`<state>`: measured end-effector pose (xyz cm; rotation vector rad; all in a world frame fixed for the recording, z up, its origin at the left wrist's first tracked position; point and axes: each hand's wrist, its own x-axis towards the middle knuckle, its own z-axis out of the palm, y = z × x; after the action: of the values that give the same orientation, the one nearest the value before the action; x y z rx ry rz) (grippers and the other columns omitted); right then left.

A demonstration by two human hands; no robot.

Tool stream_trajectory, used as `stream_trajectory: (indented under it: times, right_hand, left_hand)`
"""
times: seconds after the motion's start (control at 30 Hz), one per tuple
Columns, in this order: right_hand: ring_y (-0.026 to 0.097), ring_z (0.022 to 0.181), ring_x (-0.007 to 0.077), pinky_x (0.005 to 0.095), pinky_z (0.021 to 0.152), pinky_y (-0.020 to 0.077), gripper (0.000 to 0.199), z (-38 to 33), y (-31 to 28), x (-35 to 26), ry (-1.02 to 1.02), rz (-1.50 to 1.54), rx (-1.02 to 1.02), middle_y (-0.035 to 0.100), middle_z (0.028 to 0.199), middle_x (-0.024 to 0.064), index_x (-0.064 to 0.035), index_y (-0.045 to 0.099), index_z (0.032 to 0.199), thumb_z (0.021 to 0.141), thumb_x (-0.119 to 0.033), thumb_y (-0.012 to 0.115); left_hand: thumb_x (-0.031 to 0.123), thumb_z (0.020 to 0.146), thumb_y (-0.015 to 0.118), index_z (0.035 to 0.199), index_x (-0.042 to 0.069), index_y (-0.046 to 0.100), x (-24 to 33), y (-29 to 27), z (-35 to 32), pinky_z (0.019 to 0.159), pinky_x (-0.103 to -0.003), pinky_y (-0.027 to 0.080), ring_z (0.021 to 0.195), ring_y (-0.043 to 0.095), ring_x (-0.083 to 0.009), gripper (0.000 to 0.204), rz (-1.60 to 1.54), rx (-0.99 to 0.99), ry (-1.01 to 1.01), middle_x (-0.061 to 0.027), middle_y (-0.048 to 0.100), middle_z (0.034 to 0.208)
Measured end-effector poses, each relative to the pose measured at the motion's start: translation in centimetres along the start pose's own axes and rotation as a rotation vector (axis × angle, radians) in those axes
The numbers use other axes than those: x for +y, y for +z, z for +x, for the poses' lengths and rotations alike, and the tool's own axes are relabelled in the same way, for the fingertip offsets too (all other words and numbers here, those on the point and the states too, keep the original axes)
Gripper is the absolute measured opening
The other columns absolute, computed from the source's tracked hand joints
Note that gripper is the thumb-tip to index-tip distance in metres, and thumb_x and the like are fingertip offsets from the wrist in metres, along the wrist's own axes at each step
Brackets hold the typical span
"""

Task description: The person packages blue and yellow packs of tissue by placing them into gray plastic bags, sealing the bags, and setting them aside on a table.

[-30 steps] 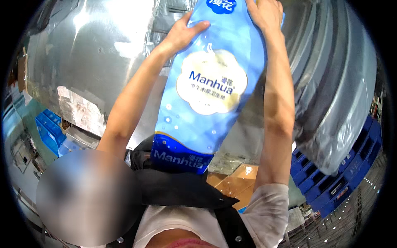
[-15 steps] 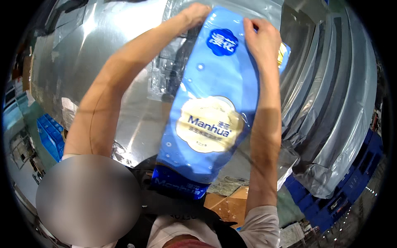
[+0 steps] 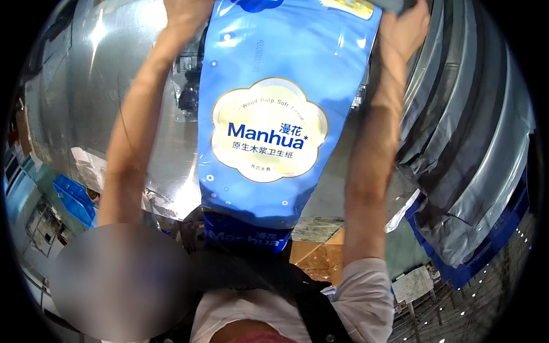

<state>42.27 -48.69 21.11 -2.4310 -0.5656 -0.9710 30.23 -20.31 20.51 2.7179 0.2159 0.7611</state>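
Note:
I hold a big blue plastic pack of tissue rolls upright in front of me, with a cream flower-shaped label in its middle. My left hand grips its upper left corner and is partly cut off by the picture's top edge. My right hand grips the upper right corner. Both forearms reach up along the pack's sides. The pack's darker blue bottom hangs just above my chest.
Large bundles wrapped in silvery plastic are stacked on the right, and more stand on the left. Blue plastic pallets lie at the left and under the right stack. A brown cardboard sheet lies below.
The pack has risen and come closer to the camera. Both hands have moved up with it to the picture's top edge.

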Motion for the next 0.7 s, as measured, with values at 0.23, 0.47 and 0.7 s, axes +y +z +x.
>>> stream_trajectory:
  times: [0.23, 0.47, 0.7]
  right_hand:
    - [0.058, 0.08, 0.0265, 0.0345, 0.072, 0.0429, 0.02, -2.0, 0.5, -1.1, 0.622, 0.572, -0.282, 0.063, 0.082, 0.016, 0.0004, 0.059, 0.089, 0.082, -0.011, 0.043]
    - [0.054, 0.095, 0.0305, 0.0412, 0.082, 0.0388, 0.027, -1.9, 3.3, -2.7, 0.472, 0.079, -0.244, 0.058, 0.1, 0.0131, -0.0058, 0.058, 0.097, 0.084, -0.024, 0.043]
    - [0.058, 0.082, 0.0373, 0.0442, 0.075, 0.0427, 0.027, 2.0, 3.2, -1.5, 0.767, 0.347, -0.351, 0.06, 0.081, 0.0221, -0.0002, 0.062, 0.082, 0.078, -0.025, 0.051]
  left_hand:
    - [0.014, 0.069, 0.057, 0.079, -0.001, 0.055, -0.3, 2.2, -4.1, 0.059, -0.035, 0.045, 0.067, 0.059, -0.0239, 0.018, -0.358, -0.173, -0.242, -0.0158, 0.058, 0.074]
    - [0.02, 0.072, 0.06, 0.087, -0.003, 0.06, -7.1, 4.7, -3.1, 0.063, -0.032, 0.046, 0.071, 0.062, -0.02, 0.028, -0.469, -0.353, -0.428, -0.0163, 0.064, 0.079]
    - [0.017, 0.074, 0.057, 0.086, -0.003, 0.059, -5.4, 5.1, -2.9, 0.062, -0.03, 0.046, 0.071, 0.059, -0.0139, 0.024, -0.529, -0.323, -0.365, -0.0136, 0.064, 0.077]
